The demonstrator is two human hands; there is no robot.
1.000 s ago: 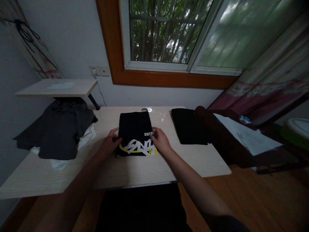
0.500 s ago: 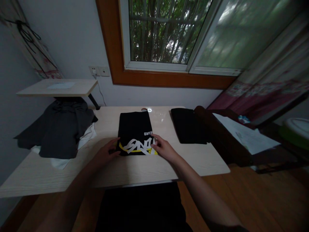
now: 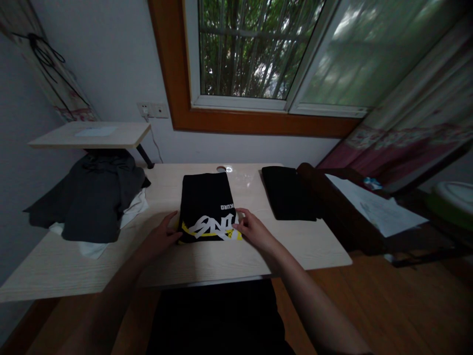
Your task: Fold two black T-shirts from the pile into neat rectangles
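A folded black T-shirt (image 3: 201,192) with a white and yellow print lies flat on the pale wooden table (image 3: 244,261) in front of me. At its left edge is my left hand (image 3: 160,239), thumb and fingers apart, the thumb tip by the shirt's near left corner. My right hand (image 3: 254,230) rests at the right edge with its fingers also apart, the thumb touching the printed part. Neither hand is closed round the cloth. Further right lies a second folded black garment (image 3: 288,192).
A heap of dark grey clothing (image 3: 92,202) with white cloth under it sits at the left, partly beneath a raised shelf (image 3: 125,135). Right of the table, papers (image 3: 373,204) lie on a dark brown surface. A window (image 3: 251,59) is behind the table.
The black T-shirt's near edge has shifted slightly toward me. Both hands have moved outward a little, and the left fingers have come off the shirt's left edge.
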